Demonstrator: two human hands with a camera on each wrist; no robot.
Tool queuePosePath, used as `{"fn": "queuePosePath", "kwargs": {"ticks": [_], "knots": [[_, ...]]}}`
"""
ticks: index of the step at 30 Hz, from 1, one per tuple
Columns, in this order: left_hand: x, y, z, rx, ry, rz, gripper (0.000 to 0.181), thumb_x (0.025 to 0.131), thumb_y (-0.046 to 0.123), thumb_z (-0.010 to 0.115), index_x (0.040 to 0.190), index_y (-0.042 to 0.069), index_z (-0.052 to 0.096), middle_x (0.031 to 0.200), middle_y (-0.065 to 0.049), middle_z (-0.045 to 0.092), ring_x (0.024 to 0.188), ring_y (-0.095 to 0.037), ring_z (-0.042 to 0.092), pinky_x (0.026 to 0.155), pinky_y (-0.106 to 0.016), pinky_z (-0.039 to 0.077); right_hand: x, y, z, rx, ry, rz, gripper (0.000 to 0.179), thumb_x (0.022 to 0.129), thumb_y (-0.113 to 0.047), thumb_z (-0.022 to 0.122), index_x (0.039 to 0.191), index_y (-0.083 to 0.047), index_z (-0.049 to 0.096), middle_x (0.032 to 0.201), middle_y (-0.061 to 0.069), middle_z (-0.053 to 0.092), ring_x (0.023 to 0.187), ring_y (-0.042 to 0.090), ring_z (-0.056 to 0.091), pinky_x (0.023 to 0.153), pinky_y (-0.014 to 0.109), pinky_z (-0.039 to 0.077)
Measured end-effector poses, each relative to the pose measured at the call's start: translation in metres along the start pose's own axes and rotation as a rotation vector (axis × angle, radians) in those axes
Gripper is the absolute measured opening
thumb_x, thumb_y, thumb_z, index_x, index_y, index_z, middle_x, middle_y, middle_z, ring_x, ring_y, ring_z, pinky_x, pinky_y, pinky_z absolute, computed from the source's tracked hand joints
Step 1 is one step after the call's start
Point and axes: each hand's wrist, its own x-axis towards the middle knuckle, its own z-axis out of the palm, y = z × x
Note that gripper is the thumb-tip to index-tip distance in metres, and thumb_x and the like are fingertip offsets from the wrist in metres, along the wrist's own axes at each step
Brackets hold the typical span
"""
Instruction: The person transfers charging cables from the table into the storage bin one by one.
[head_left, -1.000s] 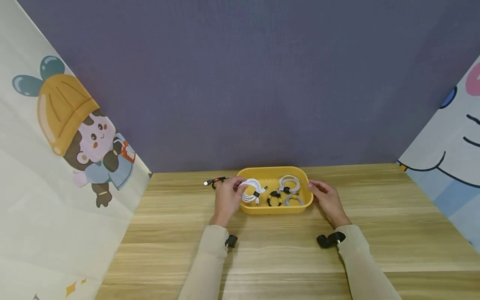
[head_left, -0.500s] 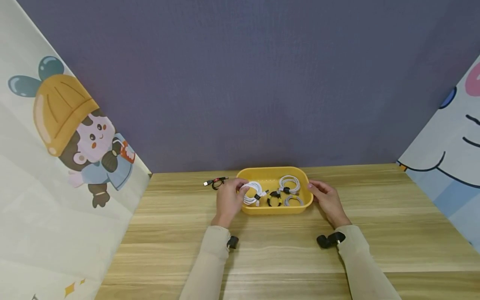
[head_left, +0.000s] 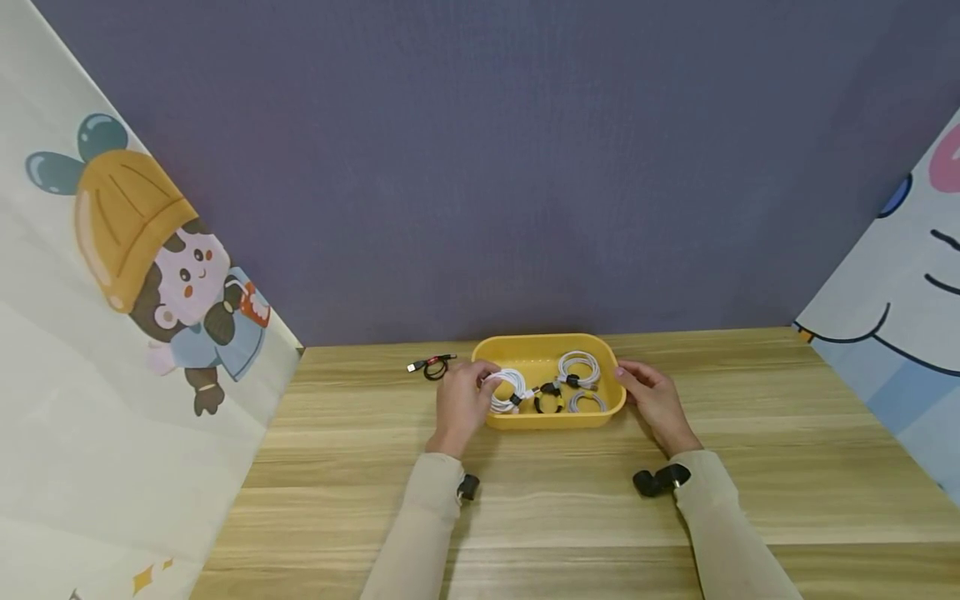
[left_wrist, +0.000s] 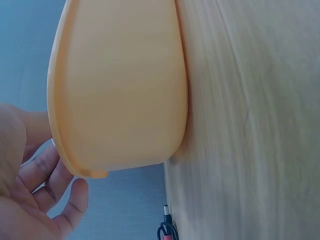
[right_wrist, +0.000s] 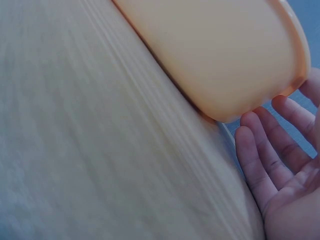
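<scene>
One white cable (head_left: 519,385): coiled and bound with a black tie, it sits inside the left end of a yellow tray (head_left: 551,422); whether it touches the bottom cannot be told.
Left hand (head_left: 460,406): thumb and finger pinch the white cable at its near left edge, while the other fingers bend loosely outside the tray's end wall.
Right hand (head_left: 658,408): it grips the opposite end of the tray, thumb over the rim and fingertips against the outer wall.
Other coils: a black-and-yellow coil (head_left: 551,389) lies just beside the white cable, a grey coil (head_left: 588,393) rests at front right, and a pale coil (head_left: 596,367) with a dark tie lies behind the grey one.
Black cable (head_left: 431,362): marked with red, it lies outside the tray, beyond the left hand.
Desk (head_left: 555,508): wood-grained, it carries the tray near its back edge.
Backdrop: a dark blue-grey panel (head_left: 480,167) rises behind, with a cartoon figure (head_left: 187,267) on the left-hand wall.
</scene>
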Motion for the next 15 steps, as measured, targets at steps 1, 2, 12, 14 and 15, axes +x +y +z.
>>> {"fn": "queuePosePath", "kwargs": {"ticks": [1,2,12,14,15], "knots": [[-0.0002,0.0004,0.0002,0.006,-0.001,-0.001,0.013,0.078,0.022,0.077,0.090,0.019,0.074,0.074,0.006,0.063,0.067,-0.010,0.053,0.059,-0.028,0.042,-0.0001,-0.0002,0.0001,-0.001,0.000,0.001,0.054,0.088,-0.037,0.064,0.128,-0.001,0.055,0.108,0.006,0.061,0.088,0.013,0.062,0.067,0.021,0.053],[-0.0004,0.0008,0.0006,0.012,-0.004,-0.004,0.013,0.078,0.022,0.077,0.090,0.019,0.074,0.075,0.006,0.063,0.068,-0.010,0.053,0.060,-0.028,0.043,-0.0001,-0.0003,0.0000,-0.002,0.001,0.003,0.054,0.088,-0.037,0.064,0.128,-0.001,0.055,0.108,0.006,0.061,0.088,0.013,0.062,0.067,0.021,0.052],[-0.0031,0.0044,0.0034,0.033,-0.039,-0.034,0.014,0.078,0.021,0.077,0.091,0.017,0.074,0.079,0.005,0.066,0.071,-0.012,0.054,0.064,-0.030,0.045,0.0000,0.0001,0.0000,-0.013,0.012,0.013,0.053,0.088,-0.038,0.064,0.126,-0.003,0.057,0.108,0.005,0.061,0.088,0.014,0.062,0.068,0.022,0.052],[-0.0033,0.0043,0.0037,0.032,-0.042,-0.033,0.014,0.077,0.021,0.077,0.090,0.017,0.074,0.079,0.005,0.067,0.071,-0.012,0.054,0.065,-0.030,0.044,-0.0003,-0.0004,0.0003,-0.016,0.014,0.014,0.053,0.088,-0.039,0.064,0.127,-0.003,0.057,0.108,0.006,0.061,0.089,0.015,0.062,0.068,0.022,0.052],[-0.0033,0.0044,0.0037,0.034,-0.044,-0.034,0.014,0.078,0.021,0.077,0.090,0.017,0.074,0.079,0.005,0.067,0.071,-0.012,0.054,0.065,-0.030,0.044,-0.0003,-0.0006,0.0004,-0.016,0.014,0.015,0.053,0.088,-0.039,0.064,0.127,-0.003,0.057,0.109,0.006,0.061,0.089,0.015,0.062,0.068,0.022,0.052]]}}
